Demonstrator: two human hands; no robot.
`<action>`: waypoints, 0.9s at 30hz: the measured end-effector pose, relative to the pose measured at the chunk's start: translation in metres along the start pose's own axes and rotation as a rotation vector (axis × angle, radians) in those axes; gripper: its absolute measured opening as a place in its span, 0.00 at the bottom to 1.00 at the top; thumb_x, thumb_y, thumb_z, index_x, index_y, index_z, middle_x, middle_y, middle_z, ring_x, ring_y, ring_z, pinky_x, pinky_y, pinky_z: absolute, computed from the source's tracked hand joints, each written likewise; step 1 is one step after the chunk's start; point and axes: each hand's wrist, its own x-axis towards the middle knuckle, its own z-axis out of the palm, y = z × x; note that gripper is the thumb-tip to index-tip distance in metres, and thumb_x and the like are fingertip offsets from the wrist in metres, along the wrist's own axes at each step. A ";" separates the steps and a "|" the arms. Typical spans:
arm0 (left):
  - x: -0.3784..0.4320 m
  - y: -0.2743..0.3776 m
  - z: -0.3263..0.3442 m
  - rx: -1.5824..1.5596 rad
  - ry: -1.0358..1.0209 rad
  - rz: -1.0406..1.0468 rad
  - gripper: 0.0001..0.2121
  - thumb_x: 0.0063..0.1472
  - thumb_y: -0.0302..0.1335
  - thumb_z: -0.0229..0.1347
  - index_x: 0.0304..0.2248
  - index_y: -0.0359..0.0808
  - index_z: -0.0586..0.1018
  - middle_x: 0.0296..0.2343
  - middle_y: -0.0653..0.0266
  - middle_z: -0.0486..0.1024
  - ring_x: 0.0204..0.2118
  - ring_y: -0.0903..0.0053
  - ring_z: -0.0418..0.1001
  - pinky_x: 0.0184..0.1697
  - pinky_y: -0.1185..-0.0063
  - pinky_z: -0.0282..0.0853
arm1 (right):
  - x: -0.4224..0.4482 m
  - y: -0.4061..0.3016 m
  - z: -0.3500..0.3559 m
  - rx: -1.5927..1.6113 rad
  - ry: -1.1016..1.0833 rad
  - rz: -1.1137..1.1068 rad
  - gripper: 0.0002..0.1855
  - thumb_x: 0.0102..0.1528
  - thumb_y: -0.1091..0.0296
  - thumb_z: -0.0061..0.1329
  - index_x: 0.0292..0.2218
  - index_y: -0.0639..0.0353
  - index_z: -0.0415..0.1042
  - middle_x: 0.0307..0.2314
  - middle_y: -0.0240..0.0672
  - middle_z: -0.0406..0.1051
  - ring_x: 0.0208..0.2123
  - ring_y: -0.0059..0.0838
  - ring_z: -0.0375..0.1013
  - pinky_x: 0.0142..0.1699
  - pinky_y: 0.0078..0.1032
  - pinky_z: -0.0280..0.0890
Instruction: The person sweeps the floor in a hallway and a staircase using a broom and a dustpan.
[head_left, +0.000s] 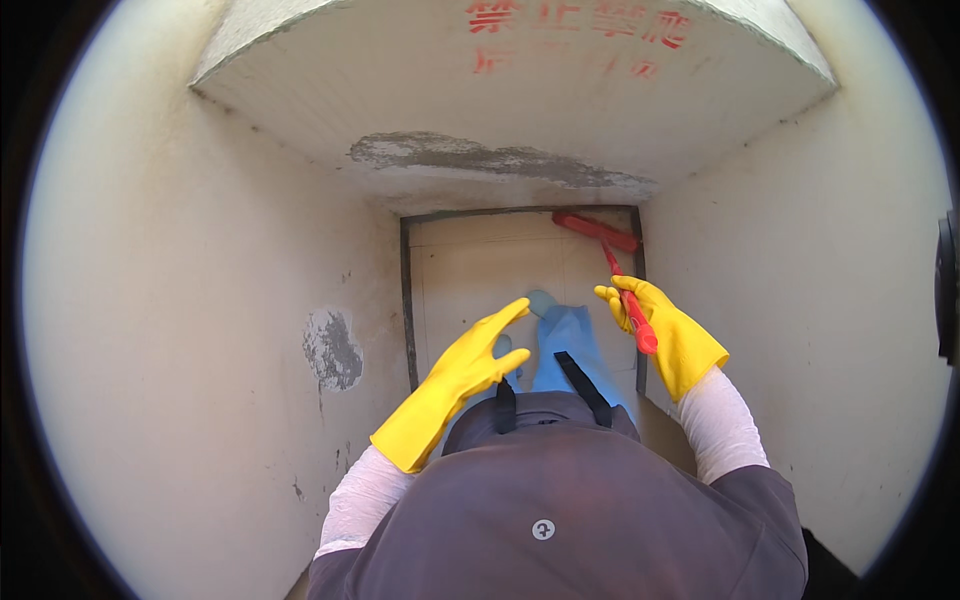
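My right hand (649, 315), in a yellow rubber glove, grips the red handle (616, 271) of a broom. The handle's end sticks out past my palm towards me. At its far end the red broom head (595, 229) rests in the far right corner of the tiled floor (487, 259). In a matching glove, my left hand (476, 352) hovers in front of my body with thumb and fingers apart. It holds nothing and is nearest to my blue-covered legs (566, 337).
Pale walls close in on the left (225, 300), the right (780, 262) and ahead. The far wall (510, 112) bears red writing and a scraped grey patch (487, 157). A dark skirting strip (409, 300) edges the floor. Another peeled patch (334, 351) marks the left wall.
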 end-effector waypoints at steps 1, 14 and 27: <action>-0.002 0.024 0.004 -0.015 -0.010 0.025 0.31 0.52 0.34 0.54 0.55 0.46 0.57 0.52 0.62 0.59 0.54 0.65 0.56 0.55 0.74 0.51 | 0.027 -0.011 0.007 0.044 -0.013 0.024 0.12 0.53 0.68 0.43 0.37 0.66 0.61 0.28 0.45 0.72 0.17 0.26 0.72 0.21 0.15 0.70; 0.006 0.020 0.054 -0.727 0.915 -0.136 0.14 0.52 0.23 0.54 0.40 0.35 0.69 0.43 0.60 0.69 0.46 0.74 0.65 0.50 0.78 0.57 | 0.232 0.068 0.093 -0.180 0.478 0.000 0.09 0.56 0.68 0.34 0.38 0.62 0.60 0.24 0.42 0.70 0.19 0.30 0.72 0.23 0.24 0.70; -0.077 0.002 0.043 -0.285 1.319 -0.189 0.10 0.52 0.18 0.52 0.35 0.34 0.70 0.39 0.59 0.72 0.45 0.69 0.67 0.48 0.76 0.61 | 0.174 0.185 0.220 -0.744 0.149 0.059 0.14 0.58 0.70 0.30 0.43 0.66 0.59 0.23 0.44 0.70 0.18 0.34 0.71 0.22 0.27 0.69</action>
